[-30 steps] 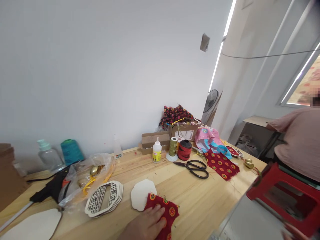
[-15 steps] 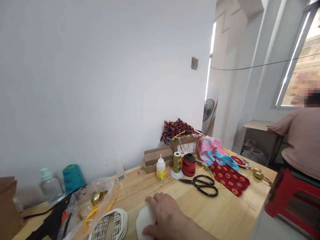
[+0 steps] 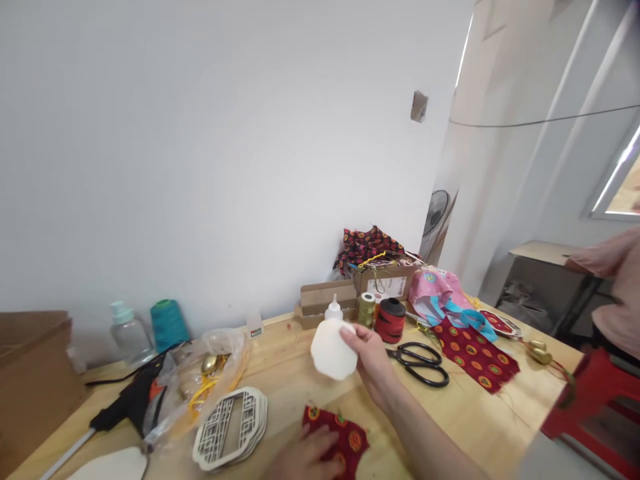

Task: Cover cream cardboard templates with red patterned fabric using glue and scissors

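Note:
My right hand (image 3: 367, 353) pinches the right edge of a white scalloped card piece (image 3: 331, 350), raised above the table in front of the white glue bottle (image 3: 334, 308) and partly covering it. Low in the view, my left hand (image 3: 315, 448) lies with fingers spread over a small dark red patterned cloth (image 3: 354, 437). It is somewhat blurred, and part of the cloth lies under the fingers. To its left is a stack of pale lattice-cut frames (image 3: 205, 437). Black-handled scissors (image 3: 425, 373) rest right of my right forearm.
Thread spools (image 3: 390, 321) and cardboard boxes (image 3: 327, 300) stand along the wall. Another red patterned cloth (image 3: 473, 353) lies at right. A black glue gun (image 3: 123, 407), a plastic bag (image 3: 220, 343) and a teal spool (image 3: 169, 325) are at left. A person in pink (image 3: 620, 280) sits beyond.
My right hand has lifted the white card piece off the table. My left hand and the small red cloth have come into view at the bottom. The view has turned left.

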Motion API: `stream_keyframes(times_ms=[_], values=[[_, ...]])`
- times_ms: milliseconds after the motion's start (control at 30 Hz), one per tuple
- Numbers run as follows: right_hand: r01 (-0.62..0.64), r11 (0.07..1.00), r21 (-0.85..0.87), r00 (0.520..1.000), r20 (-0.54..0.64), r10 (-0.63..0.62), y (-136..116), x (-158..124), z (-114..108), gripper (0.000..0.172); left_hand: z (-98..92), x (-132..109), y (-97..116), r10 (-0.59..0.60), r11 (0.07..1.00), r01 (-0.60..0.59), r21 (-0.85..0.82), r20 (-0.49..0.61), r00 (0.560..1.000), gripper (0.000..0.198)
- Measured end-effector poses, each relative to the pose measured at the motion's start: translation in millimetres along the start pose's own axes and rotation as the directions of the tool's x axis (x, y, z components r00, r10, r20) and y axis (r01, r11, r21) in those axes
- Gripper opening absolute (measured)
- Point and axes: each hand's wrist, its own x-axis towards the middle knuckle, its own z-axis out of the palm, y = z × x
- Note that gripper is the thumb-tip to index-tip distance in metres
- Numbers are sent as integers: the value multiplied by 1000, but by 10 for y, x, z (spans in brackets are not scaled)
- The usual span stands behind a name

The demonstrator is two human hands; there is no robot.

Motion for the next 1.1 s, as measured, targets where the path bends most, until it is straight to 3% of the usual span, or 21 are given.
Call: stream_keyframes(times_ms=[67, 133, 267, 367, 400, 467, 533, 600, 667, 800, 900, 1000, 1033, 1100], values=[[-2, 999, 51, 999, -53, 5, -55, 18, -66, 39, -95, -99, 49, -21, 997, 30, 65, -123, 992, 32], [-8, 998, 65, 997, -75, 13, -56, 18, -79, 38, -190, -177, 150, -135, 988, 147, 39, -225, 965, 29], [-13, 1000, 27, 999, -51, 15, 18, -20, 14, 37, -318, -214, 318, -359, 933, 332, -137, -364, 859, 28], [4, 1000, 1, 999, -38, -4, 70, -49, 87, 33, -354, -226, 319, -398, 917, 352, -187, -451, 798, 24], [8, 1000, -3, 999, -37, -8, 84, -55, 100, 32, -358, -234, 307, -380, 925, 340, -171, -456, 805, 23], [5, 1000, -6, 1000, -31, -5, 109, -59, 113, 30, -358, -245, 290, -289, 957, 275, -95, -412, 864, 25], [-6, 1000, -3, 1000, -18, 5, 131, -60, 116, 31, -350, -233, 294, -156, 987, 160, -8, -287, 945, 32], [-16, 1000, 4, 1000, -4, 16, 143, -64, 119, 31, -336, -198, 319, -55, 996, 65, 54, -167, 984, 30], [-27, 1000, 12, 1000, 11, 27, 143, -74, 126, 32, -320, -159, 350, -14, 996, 25, 88, -119, 993, 23], [-48, 998, 31, 998, 35, 47, 107, -93, 136, 37, -311, -140, 374, -102, 993, 112, 41, -195, 975, 23], [-60, 997, 48, 998, 37, 58, 79, -79, 113, 42, -343, -167, 353, -319, 942, 265, -207, -300, 899, 13], [-56, 996, 67, 998, 17, 55, 72, -38, 68, 46, -400, -185, 316, -613, 716, 293, -634, -370, 698, 11], [-53, 996, 72, 999, 8, 52, 76, -23, 53, 47, -419, -185, 302, -694, 614, 251, -748, -360, 624, 14], [-45, 996, 80, 999, -6, 45, 89, 3, 33, 49, -448, -180, 270, -790, 457, 150, -877, -323, 521, 23]])
